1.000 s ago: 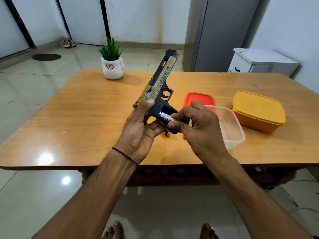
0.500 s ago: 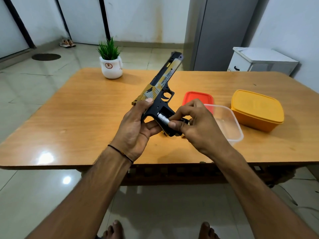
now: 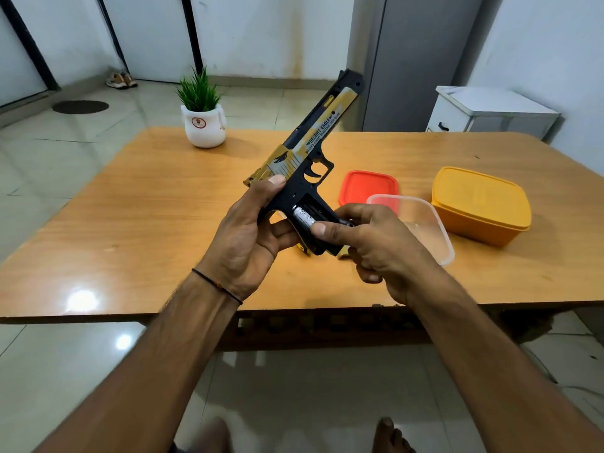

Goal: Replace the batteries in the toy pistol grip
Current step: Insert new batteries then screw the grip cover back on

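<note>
A black and gold toy pistol (image 3: pixel 313 142) is held above the wooden table (image 3: pixel 130 223), barrel pointing up and away. My left hand (image 3: pixel 248 237) grips it at the rear of the frame, thumb on the slide. The grip's battery bay is uncovered, and a silver battery (image 3: pixel 302 219) lies in it. My right hand (image 3: pixel 376 243) holds the lower grip, its thumb pressing on the battery's lower end. A small yellow piece (image 3: pixel 342 253) shows on the table under the grip, mostly hidden.
A clear plastic box (image 3: pixel 434 223) stands just right of my right hand, a red lid (image 3: pixel 367 186) behind it and a closed yellow box (image 3: pixel 480 204) further right. A potted plant (image 3: pixel 202 119) stands at the table's far edge. A white cabinet (image 3: pixel 490 112) stands beyond.
My right thumb has pushed the battery from above the grip down into the bay. The pistol has tilted a little more upright.
</note>
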